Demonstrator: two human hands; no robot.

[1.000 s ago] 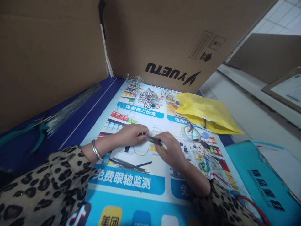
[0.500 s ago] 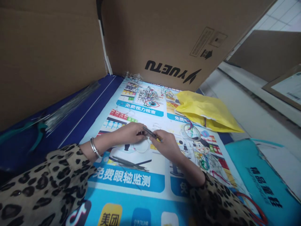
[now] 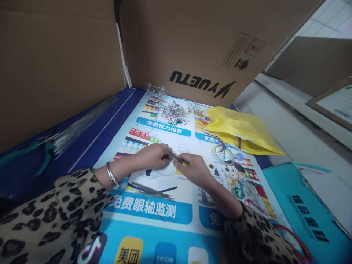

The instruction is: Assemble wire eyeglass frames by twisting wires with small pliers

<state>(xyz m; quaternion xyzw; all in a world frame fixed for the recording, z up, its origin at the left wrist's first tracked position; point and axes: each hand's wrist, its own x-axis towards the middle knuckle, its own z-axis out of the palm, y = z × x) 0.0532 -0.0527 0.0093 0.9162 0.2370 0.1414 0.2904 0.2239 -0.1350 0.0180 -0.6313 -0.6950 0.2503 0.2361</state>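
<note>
My right hand (image 3: 194,168) is closed around a small pair of pliers (image 3: 177,157) with yellow on the handle. Their dark metal jaws point up and left to the fingertips of my left hand (image 3: 154,156). That hand is pinched shut on a thin wire loop (image 3: 173,171), whose pale curve shows below the fingers; the exact grip spot is hidden. Just below the hands, a bunch of short dark wires (image 3: 154,191) lies on the printed poster sheet (image 3: 132,229).
Cardboard walls (image 3: 154,44) enclose the back and left. Straight wires (image 3: 82,124) and teal-handled pliers (image 3: 45,157) lie left. Tangled wire pieces (image 3: 176,110) sit at the back. A yellow bag (image 3: 242,128), a tape roll (image 3: 222,154) and a teal package (image 3: 299,205) are on the right.
The pliers have turned slightly in my right hand, and their jaws look narrower from here. My left hand stays almost in place at the jaw tips.
</note>
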